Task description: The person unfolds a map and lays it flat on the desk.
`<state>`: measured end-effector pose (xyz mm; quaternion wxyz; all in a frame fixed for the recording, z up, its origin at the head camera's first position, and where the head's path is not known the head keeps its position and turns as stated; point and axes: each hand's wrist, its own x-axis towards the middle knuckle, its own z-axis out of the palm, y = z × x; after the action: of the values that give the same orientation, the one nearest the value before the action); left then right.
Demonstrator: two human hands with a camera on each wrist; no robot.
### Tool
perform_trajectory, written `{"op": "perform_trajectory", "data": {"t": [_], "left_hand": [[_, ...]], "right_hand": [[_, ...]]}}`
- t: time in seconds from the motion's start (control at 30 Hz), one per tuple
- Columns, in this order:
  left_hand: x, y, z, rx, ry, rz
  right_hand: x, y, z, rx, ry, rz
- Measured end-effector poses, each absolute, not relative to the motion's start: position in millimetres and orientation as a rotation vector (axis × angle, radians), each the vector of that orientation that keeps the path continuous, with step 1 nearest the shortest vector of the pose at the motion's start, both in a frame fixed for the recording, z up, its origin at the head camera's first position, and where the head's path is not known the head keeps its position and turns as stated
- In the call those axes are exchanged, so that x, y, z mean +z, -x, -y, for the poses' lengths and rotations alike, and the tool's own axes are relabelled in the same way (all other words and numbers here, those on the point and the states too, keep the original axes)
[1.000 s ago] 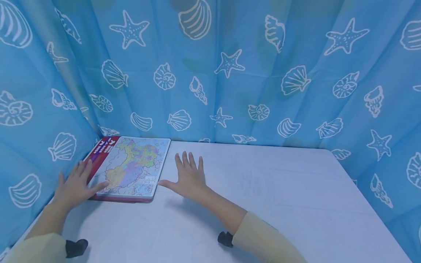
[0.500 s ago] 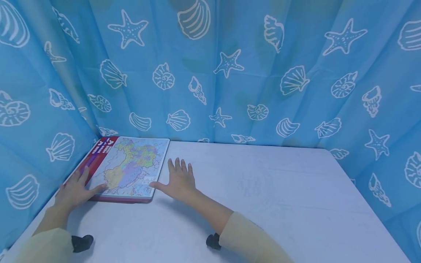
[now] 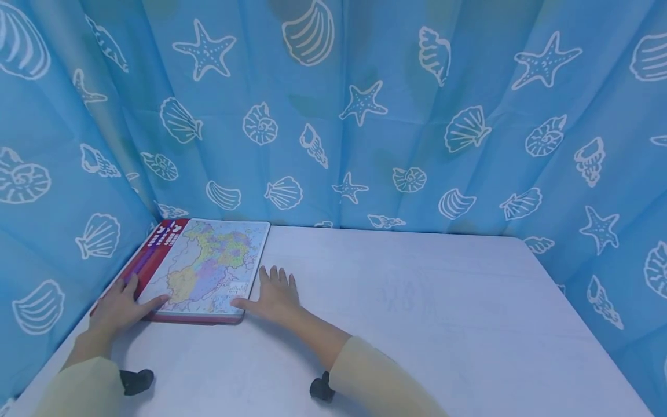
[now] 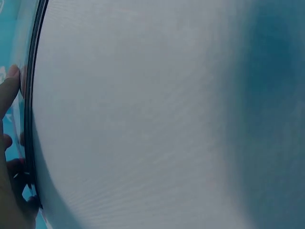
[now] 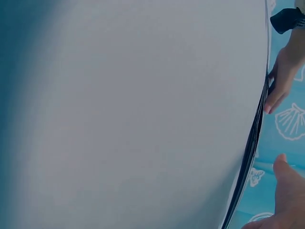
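A flat, rectangular map board (image 3: 213,263) lies at the back left of the table, with a coloured map and a red strip (image 3: 156,252) along its left side. My left hand (image 3: 116,310) is at its lower left, thumb over the map's corner and fingers extended at the left edge. At the lower right corner is my right hand (image 3: 277,300), its thumb over the corner and its fingers spread beyond the right edge. Whether the right thumb touches the board cannot be told. The right wrist view shows the right thumb (image 5: 286,183) apart from the board's dark edge (image 5: 248,152).
A white-covered table (image 3: 443,324) stretches to the right and front. Blue curtains (image 3: 385,139) printed with white shells and starfish stand behind it and on both sides. Black wrist-worn pieces (image 3: 137,381) stick out near the sleeves (image 3: 83,388).
My right hand has moved left and toward me, bringing its thumb over the map board's lower right corner. The left hand has shifted slightly toward me. The board has stayed in place.
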<state>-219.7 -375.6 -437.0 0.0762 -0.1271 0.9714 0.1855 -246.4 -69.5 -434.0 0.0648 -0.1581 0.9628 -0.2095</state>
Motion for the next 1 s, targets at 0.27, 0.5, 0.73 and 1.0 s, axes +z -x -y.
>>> {"op": "perform_trajectory", "data": {"t": [0.27, 0.5, 0.73, 1.0], "left_hand": [[-440.9, 218.4, 375.5, 0.673, 0.410, -2.955], [-439.3, 219.4, 380.6, 0.867, 0.513, -2.865], [-443.1, 218.2, 384.9, 0.868, 0.560, -2.856], [-449.0, 217.9, 382.4, 0.784, 0.405, -2.934]], "right_hand": [[-439.1, 245.9, 79.0, -0.668, 0.535, -2.824], [-441.0, 242.5, 89.2, -0.608, 0.648, -2.767], [-437.0, 236.9, 95.9, -0.715, 0.643, -2.672], [-431.5, 236.3, 100.3, -0.827, 0.596, -2.602]]}}
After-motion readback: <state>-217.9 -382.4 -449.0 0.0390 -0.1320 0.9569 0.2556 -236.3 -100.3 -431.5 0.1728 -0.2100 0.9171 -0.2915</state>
